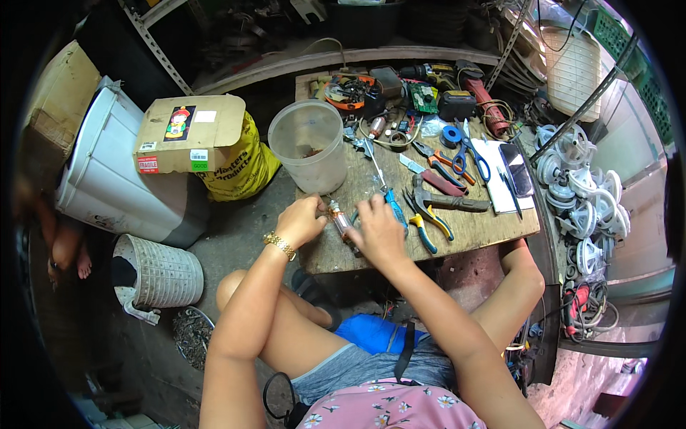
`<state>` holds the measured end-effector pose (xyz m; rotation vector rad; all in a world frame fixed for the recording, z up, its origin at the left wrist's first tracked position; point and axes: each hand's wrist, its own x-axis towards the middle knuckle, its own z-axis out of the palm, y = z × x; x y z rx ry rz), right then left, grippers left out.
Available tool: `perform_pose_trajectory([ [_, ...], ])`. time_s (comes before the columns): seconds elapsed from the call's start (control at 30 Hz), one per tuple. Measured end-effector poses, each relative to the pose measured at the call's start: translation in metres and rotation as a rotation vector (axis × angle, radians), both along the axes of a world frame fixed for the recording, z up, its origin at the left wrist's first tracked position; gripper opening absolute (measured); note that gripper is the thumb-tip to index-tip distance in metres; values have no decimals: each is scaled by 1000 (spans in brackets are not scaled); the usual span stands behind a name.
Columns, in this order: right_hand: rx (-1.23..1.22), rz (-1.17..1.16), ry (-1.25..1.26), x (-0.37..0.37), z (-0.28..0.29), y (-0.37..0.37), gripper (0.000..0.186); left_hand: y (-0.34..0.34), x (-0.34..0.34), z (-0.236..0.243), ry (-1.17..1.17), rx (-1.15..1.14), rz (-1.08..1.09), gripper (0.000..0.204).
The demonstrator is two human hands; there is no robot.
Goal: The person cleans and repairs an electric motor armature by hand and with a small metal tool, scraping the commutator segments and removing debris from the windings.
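A small cylindrical motor part (pixel 340 223) with copper windings lies at an angle over the wooden table's near edge. My left hand (pixel 304 220) is closed in a pinch at its upper end. My right hand (pixel 376 227), fingers curled, grips its lower end with the thumb. A blue-handled screwdriver (pixel 393 207) lies just beside my right fingers. Pliers with yellow and blue handles (pixel 425 232), a hammer (pixel 457 204) and a red-handled knife (pixel 444 184) are to the right. A translucent bucket (pixel 307 161) stands beyond my left hand.
Scissors, a phone (pixel 516 168), electronics (pixel 421 96) and a drill crowd the wooden table (pixel 321 254). A cardboard box (pixel 186 132), yellow sack, tall bin (pixel 107 179) and basket (pixel 168 275) are at left. White plastic parts (pixel 582 214) are piled at right; another person's foot (pixel 82 261) shows at far left.
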<state>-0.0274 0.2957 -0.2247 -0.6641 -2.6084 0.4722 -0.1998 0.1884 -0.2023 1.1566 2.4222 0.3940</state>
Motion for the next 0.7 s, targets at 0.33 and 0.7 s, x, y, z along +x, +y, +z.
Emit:
perform_pose_trajectory([
  [0.33, 161, -95, -3, -1, -22, 54, 26, 8, 6, -10, -52, -177, -147, 24],
  [0.7, -12, 72, 18, -16, -6, 46, 31, 9, 6, -11, -54, -90, -152, 23],
])
